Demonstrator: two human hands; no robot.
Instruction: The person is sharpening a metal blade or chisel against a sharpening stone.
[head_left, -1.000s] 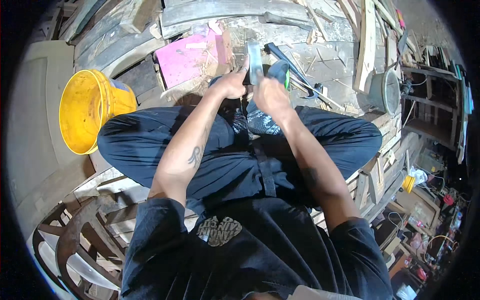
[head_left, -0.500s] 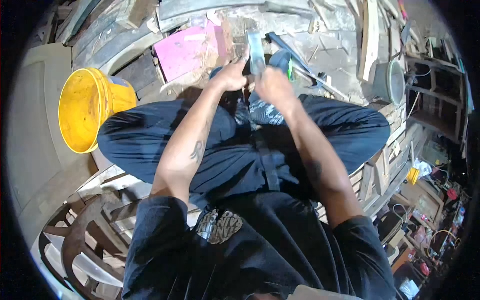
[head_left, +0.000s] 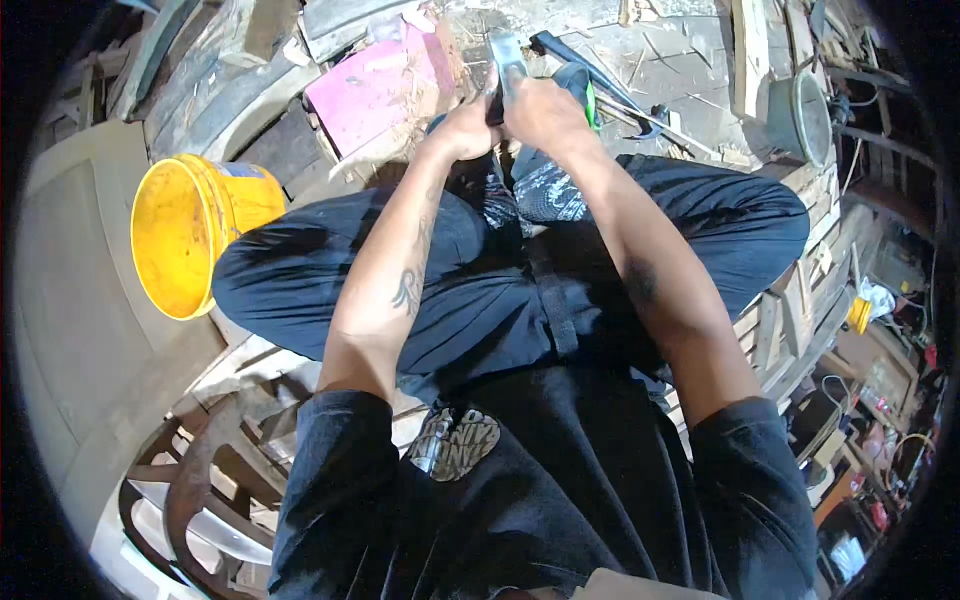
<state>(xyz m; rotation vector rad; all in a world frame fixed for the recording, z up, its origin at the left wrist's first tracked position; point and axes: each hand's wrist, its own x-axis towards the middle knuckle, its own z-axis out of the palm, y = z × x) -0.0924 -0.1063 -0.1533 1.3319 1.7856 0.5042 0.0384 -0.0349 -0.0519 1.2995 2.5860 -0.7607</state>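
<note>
Both my hands work close together in front of my crossed legs. My right hand (head_left: 545, 112) is closed round the lower end of a broad, flat metal blade (head_left: 508, 52), which points away from me; any handle is hidden by the fingers. My left hand (head_left: 465, 130) is right beside it, its fingers bent around something small and dark that I cannot make out. One finger stretches up along the blade's left side. Under the hands are my feet, one in a dark sandal with a green edge (head_left: 588, 104) and a patterned sock (head_left: 548, 190).
A pink board (head_left: 375, 95) with wood shavings lies left of my hands. Right of them rests a dark hammer-like tool (head_left: 600, 82) among splinters. A yellow bucket (head_left: 178, 235) lies tipped by my left knee; a grey bucket (head_left: 800, 120) is at the far right. Timber pieces (head_left: 748, 60) surround me.
The blade has tilted a little and its upper end has shifted slightly left, the right hand moving up with it. The whole view has swung slightly, so the bucket and my knees sit further right.
</note>
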